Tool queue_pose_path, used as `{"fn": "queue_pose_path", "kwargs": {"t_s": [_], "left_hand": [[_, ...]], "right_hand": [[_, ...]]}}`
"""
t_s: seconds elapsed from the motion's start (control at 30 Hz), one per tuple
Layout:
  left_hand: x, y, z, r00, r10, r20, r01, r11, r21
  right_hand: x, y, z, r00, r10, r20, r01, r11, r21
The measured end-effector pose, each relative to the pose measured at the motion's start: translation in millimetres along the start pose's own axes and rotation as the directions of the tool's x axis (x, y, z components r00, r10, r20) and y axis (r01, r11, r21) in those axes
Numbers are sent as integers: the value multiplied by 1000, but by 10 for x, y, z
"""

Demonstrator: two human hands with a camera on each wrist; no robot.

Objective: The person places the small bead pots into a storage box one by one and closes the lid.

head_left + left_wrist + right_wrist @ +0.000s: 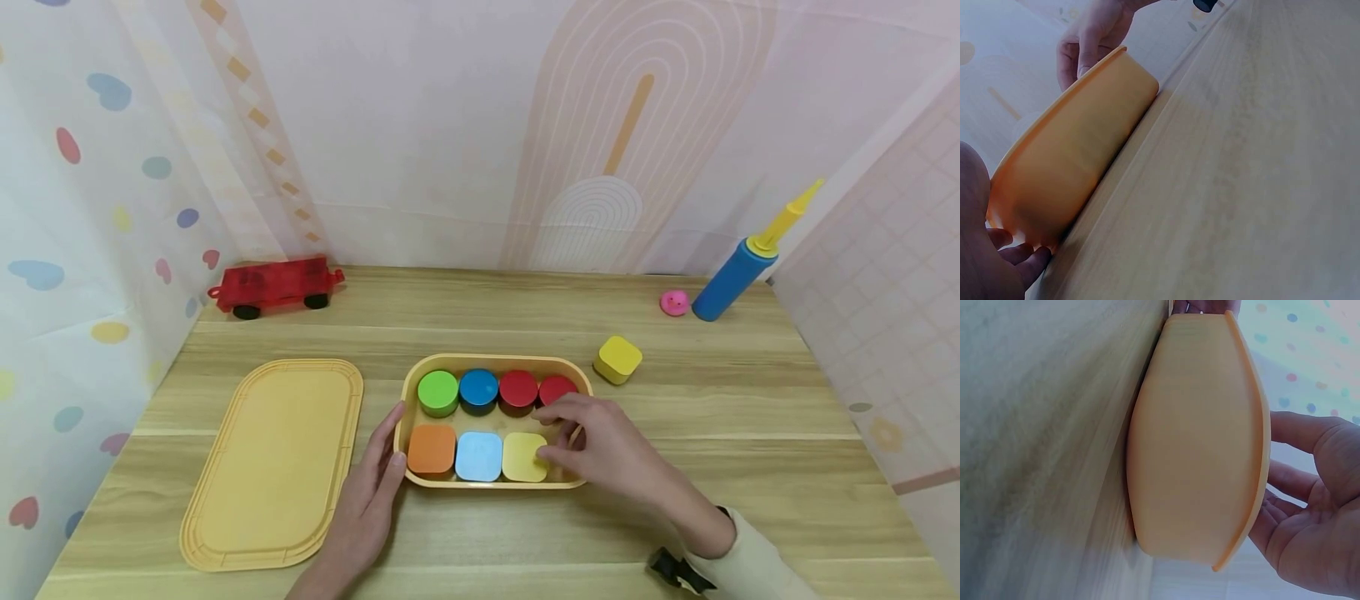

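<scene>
A yellow-orange plastic box [491,485] stands on the table with several blocks inside. In the back row are a green round block [438,393], a blue one [478,391] and two red ones [518,392]. Along the front lie square blocks: orange [432,449], light blue [478,456] and yellow [522,458]. My left hand [369,508] holds the box's left end between thumb and fingers. Over the right end is my right hand [607,442], fingers spread, its thumb tip at the yellow block and forefinger near the right red one. Whether they touch, I cannot tell.
A flat yellow lid [273,462] lies to the left. Another yellow block [618,360] sits behind the box's right end. Farther back stand a red toy wagon [273,284], a small pink toy [674,302] and a blue pump [733,280] with a yellow nozzle.
</scene>
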State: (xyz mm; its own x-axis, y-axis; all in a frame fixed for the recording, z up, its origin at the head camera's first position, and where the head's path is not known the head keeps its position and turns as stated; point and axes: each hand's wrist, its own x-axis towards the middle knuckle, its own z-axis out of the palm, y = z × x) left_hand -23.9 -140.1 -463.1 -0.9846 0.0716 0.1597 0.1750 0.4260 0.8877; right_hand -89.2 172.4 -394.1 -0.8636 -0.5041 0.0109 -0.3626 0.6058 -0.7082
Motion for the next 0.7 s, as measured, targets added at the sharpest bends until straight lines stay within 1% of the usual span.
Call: {"fn": "queue_pose_path", "kwargs": {"t_s": [0.07,0.17,0.37,0.47,0.7], "left_hand": [[0,1,-1,1000,-1,0,1,1000,0],[2,1,-2,1000,-3,1,3,1000,6],[5,-3,-2,1000,-7,3,7,1000,12],[5,-8,0,1000,-9,6,9,1000,11],[5,-9,0,1000,-13,8,13,1000,5]], "right_hand": [[-10,14,-14,1000,-4,-25,4,1000,21],[-22,44,-36,996,-30,-84,34,999,39],[-44,91,-95,972,-82,-219,97,994,56],[-55,111,-134,962,-76,-263,94,994,55],[-84,181,-211,948,-12,-317,30,998,53]]}}
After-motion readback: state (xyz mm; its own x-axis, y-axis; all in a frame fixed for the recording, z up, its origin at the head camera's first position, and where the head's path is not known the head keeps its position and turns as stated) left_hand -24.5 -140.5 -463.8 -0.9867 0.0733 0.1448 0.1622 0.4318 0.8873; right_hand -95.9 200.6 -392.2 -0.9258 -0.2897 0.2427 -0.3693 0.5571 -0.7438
